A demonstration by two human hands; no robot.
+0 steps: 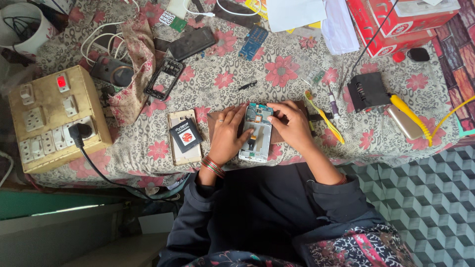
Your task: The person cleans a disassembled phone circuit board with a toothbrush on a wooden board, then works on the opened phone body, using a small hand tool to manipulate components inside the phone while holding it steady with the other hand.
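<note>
While both hands rest on it, an opened phone (pixel 257 136) lies face down near the middle of the frame, on a brown mat (pixel 212 123) that sits on the flower-patterned worktop (pixel 287 69). Its back is off, showing a blue-green circuit board at the upper end and a pale frame below. The left hand (pixel 226 134), with red bangles at the wrist, lies along the phone's left edge, fingers loosely curled and touching the casing. The right hand (pixel 292 123) covers the phone's upper right corner, fingers bent and pressed together over the board; whether it pinches anything I cannot tell.

Just left of the left hand lies a gold phone back (pixel 184 138) with a black battery (pixel 186 134) resting on it. Right of the right hand, a yellow toothbrush (pixel 324 117) lies slantwise, with a small screwdriver (pixel 333 105) beside it. Further right stand a black box-shaped device (pixel 367 91) and a yellow coiled cable (pixel 413 118) crossing a gold phone (pixel 403 122). At the left of the frame a cream switchboard (pixel 52 118) carries a black plug. Upper left of centre lie a black phone frame (pixel 165 79) and a dark phone (pixel 192 43); red boxes (pixel 396 22) fill the upper right corner.
</note>
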